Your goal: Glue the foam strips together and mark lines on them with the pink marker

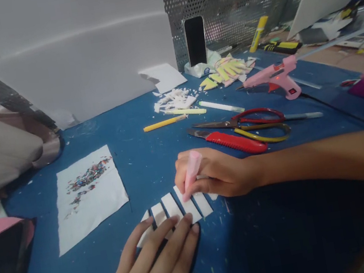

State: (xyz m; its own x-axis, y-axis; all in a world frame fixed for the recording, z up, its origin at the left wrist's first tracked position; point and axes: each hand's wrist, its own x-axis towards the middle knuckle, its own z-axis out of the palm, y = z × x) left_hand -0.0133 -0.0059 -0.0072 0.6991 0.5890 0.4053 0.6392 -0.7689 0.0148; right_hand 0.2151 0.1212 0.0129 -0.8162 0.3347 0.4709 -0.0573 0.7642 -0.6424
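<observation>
My right hand (pixel 214 173) grips a pink marker (pixel 191 174), its tip resting on a row of white paper strips (pixel 180 206) that lie fanned out on the blue table (pixel 137 162). My left hand (pixel 157 261) lies flat with its fingers stretched out, the fingertips pressing on the near ends of the strips. Some of the strips are hidden under both hands.
A white sheet with coloured bits (pixel 89 194) lies left. Behind my right hand are a red cutter (pixel 231 141), scissors (pixel 253 123), a yellow stick (pixel 165 123), white scraps (pixel 174 99), a pink glue gun (pixel 275 76), cut coloured paper (pixel 225 72) and a phone (pixel 196 41).
</observation>
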